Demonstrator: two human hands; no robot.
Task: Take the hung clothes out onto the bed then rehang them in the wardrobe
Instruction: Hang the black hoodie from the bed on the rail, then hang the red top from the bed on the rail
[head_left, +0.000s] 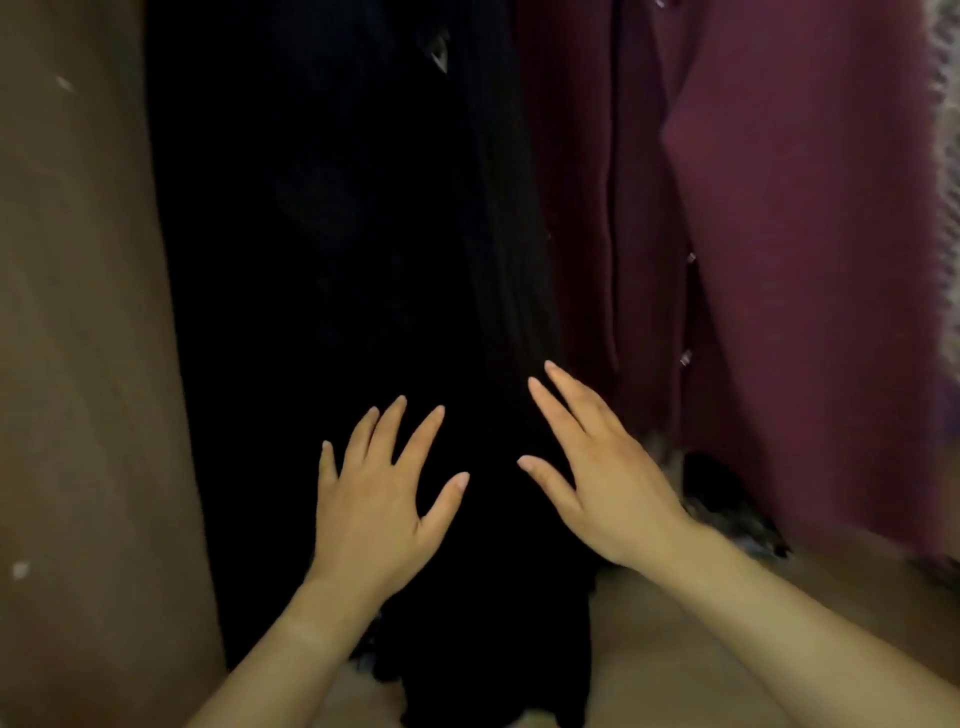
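A long black garment (363, 234) hangs inside the wardrobe, filling the dark middle of the view down to the floor of the wardrobe. To its right hangs a maroon garment (779, 260) with small buttons along its edge. My left hand (374, 504) is spread flat with fingers apart in front of the lower part of the black garment. My right hand (608, 478) is also spread, fingers apart, at the black garment's right edge, close to the maroon one. Neither hand grips anything. Hangers and the rail are out of view.
The brown wardrobe side panel (78, 364) stands at the left. The wardrobe's brown bottom board (675, 649) shows at the lower right, with a dark crumpled item (727, 499) lying on it. A pale lacy fabric (945, 156) hangs at the far right edge.
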